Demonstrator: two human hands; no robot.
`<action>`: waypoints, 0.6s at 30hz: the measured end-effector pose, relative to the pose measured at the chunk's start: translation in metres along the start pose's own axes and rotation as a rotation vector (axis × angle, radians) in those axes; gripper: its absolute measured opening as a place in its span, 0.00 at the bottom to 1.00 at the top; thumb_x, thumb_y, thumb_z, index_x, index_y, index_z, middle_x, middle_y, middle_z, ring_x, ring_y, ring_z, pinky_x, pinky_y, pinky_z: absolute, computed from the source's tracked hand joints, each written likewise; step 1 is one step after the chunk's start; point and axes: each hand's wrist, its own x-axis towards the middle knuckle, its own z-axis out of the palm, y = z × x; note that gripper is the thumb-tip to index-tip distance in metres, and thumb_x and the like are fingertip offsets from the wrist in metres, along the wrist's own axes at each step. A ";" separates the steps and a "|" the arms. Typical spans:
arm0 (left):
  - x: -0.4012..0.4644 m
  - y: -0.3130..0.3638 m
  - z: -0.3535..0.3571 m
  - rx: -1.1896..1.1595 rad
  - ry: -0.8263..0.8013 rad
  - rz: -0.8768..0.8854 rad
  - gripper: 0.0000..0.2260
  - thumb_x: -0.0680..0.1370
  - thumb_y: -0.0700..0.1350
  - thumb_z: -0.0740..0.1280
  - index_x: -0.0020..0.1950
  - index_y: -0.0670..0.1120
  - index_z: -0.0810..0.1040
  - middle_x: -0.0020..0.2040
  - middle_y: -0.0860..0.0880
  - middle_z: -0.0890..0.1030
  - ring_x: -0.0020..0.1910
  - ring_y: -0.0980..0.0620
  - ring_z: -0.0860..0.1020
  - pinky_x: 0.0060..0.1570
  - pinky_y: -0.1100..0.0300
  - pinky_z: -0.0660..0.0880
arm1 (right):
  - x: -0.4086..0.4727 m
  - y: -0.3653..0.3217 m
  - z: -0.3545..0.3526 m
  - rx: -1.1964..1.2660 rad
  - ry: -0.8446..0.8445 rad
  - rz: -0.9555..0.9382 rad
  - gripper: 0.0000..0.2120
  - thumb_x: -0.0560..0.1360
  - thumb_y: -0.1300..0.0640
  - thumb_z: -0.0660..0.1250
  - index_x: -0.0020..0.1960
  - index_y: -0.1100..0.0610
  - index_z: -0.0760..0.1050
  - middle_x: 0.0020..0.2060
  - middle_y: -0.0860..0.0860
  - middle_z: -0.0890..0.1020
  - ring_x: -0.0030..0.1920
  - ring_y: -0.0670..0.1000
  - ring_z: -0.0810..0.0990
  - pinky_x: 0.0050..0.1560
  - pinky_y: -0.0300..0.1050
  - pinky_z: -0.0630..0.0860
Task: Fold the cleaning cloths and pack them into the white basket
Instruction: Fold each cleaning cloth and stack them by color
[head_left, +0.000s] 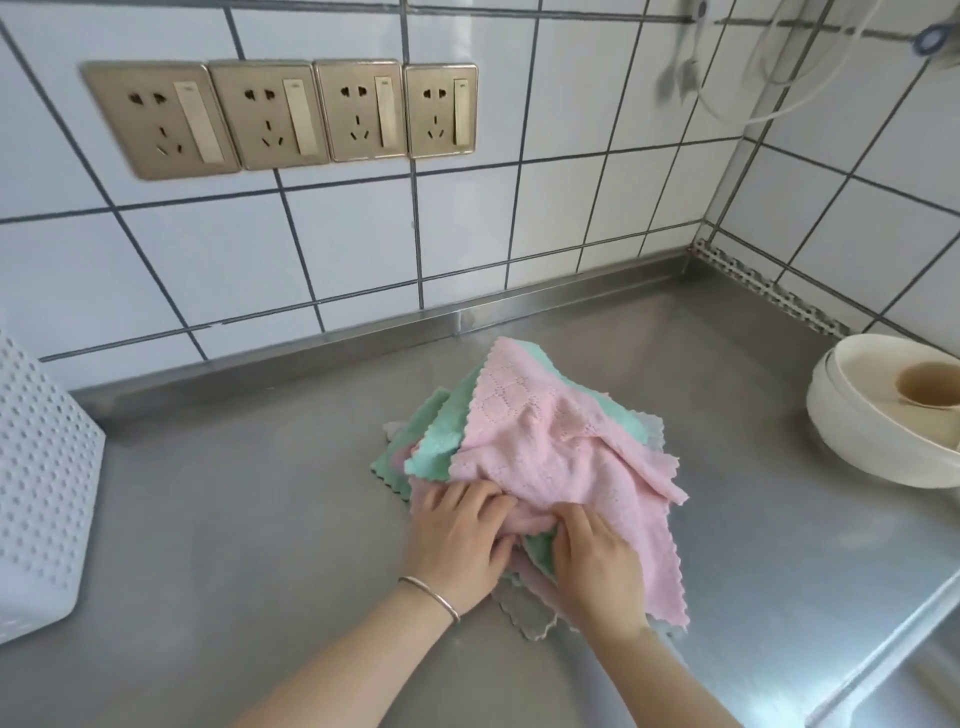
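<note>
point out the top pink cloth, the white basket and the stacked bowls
pink cloth (540, 436), head view, middle of its patterned top face
white basket (41, 483), head view, its perforated side wall
stacked bowls (862, 436), head view, outer wall of the lowest bowl

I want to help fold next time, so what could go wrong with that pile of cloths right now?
1. Both the left hand and right hand grip the top pink cloth; lifting it might drag the green cloths underneath out of place.
2. The white basket stands well off to the left, so folded cloths could come undone on the way over.
</note>
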 end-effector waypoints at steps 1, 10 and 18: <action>-0.003 -0.001 0.005 0.017 0.049 0.018 0.13 0.66 0.52 0.64 0.49 0.55 0.80 0.45 0.58 0.80 0.43 0.53 0.79 0.46 0.59 0.66 | -0.001 0.002 0.002 0.024 0.060 0.006 0.27 0.65 0.32 0.65 0.41 0.57 0.75 0.28 0.47 0.78 0.25 0.50 0.77 0.20 0.40 0.70; 0.006 -0.011 -0.017 -0.004 0.335 0.018 0.06 0.70 0.44 0.63 0.39 0.50 0.79 0.32 0.54 0.82 0.29 0.52 0.80 0.29 0.66 0.70 | 0.000 0.015 -0.010 0.006 0.079 -0.021 0.11 0.77 0.60 0.63 0.58 0.55 0.74 0.47 0.48 0.79 0.45 0.53 0.79 0.38 0.40 0.65; -0.064 -0.007 -0.122 0.002 0.442 0.050 0.12 0.73 0.50 0.58 0.42 0.47 0.79 0.31 0.50 0.83 0.25 0.47 0.79 0.21 0.63 0.68 | -0.025 -0.004 -0.082 -0.123 0.266 -0.193 0.07 0.70 0.68 0.69 0.46 0.60 0.82 0.41 0.56 0.85 0.35 0.61 0.82 0.34 0.49 0.76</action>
